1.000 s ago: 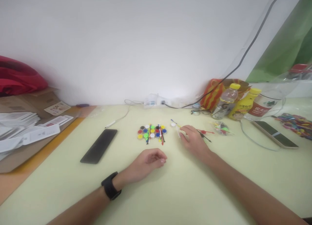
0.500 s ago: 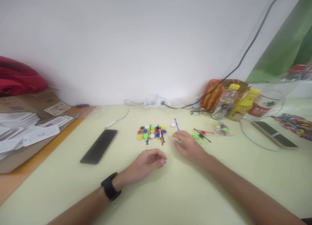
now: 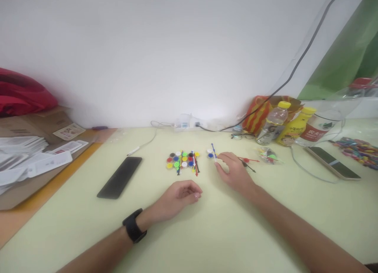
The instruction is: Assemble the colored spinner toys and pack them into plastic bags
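My right hand [image 3: 233,170] is above the table, its thumb and fingertips closed around what looks like a slim white plastic arrow [image 3: 215,160]; the fingers hide part of it. Close by lie a blue plastic arrow [image 3: 213,147], a white disc [image 3: 209,151] and a blue disc [image 3: 210,156]. Palm turned inward, my left hand [image 3: 177,196] rests on the table with loosely curled fingers and holds nothing visible. Beyond it are rows of coloured discs [image 3: 169,166] with several arrows [image 3: 194,164] laid among them. A red arrow [image 3: 251,160] and a black arrow [image 3: 251,167] lie behind my right hand.
A black phone [image 3: 119,178] lies at left, near cardboard [image 3: 38,123] and stacked white cards [image 3: 22,149]. Bottles [image 3: 295,127], a bag of small pieces [image 3: 268,155], another phone [image 3: 333,162] and a colourful pile [image 3: 362,151] are at right. A power strip [image 3: 189,123] sits by the wall.
My right hand has shifted slightly right, uncovering the blue disc below the white one. A white piece now shows at its fingertips. My left hand stays still.
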The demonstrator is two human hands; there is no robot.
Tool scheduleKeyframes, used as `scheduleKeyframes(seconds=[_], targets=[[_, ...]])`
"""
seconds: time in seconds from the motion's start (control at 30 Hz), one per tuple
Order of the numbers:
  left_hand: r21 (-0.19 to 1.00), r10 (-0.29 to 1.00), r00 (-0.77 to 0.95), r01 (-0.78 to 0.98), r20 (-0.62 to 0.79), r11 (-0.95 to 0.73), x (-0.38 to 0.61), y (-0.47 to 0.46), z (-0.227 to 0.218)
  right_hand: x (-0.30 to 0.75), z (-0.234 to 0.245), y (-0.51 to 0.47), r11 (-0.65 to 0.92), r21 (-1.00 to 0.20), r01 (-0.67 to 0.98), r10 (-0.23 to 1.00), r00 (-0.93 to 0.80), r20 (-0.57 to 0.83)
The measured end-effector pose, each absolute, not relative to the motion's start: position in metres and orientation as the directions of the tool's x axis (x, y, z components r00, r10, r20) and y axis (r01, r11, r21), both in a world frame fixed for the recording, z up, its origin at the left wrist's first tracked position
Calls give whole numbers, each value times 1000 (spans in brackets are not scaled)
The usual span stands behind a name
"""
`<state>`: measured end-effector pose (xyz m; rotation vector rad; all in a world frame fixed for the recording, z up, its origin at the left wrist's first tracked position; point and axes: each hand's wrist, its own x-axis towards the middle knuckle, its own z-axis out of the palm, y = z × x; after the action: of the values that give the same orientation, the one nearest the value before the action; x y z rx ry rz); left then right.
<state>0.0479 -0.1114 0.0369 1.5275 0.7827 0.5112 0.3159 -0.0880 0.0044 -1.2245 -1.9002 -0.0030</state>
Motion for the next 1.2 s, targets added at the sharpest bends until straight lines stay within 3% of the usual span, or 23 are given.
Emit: scheduleKeyframes(seconds=[0.27,0.67,1.0,1.1,1.2], targets=[[984,727,675,176,-125,6,50,-112,37,299,-1,-92,594,-442,673,786,-367,498],[987,727,677,163,-112,0,50,-112,34,299,-4,-90,556,-457,694,813,-339,474],[979,738,667,199,-98,-50,50,-112,34,302,-1,-88,547,-450,706,799,-279,533],[953,766,642,249,-29,-172,50,-117,33,304,0,-88,549,-462,696,794,-262,549],[798,762,623,362,177,-482,51,-119,37,304,1,-90,567,-471,676,790,-282,545]])
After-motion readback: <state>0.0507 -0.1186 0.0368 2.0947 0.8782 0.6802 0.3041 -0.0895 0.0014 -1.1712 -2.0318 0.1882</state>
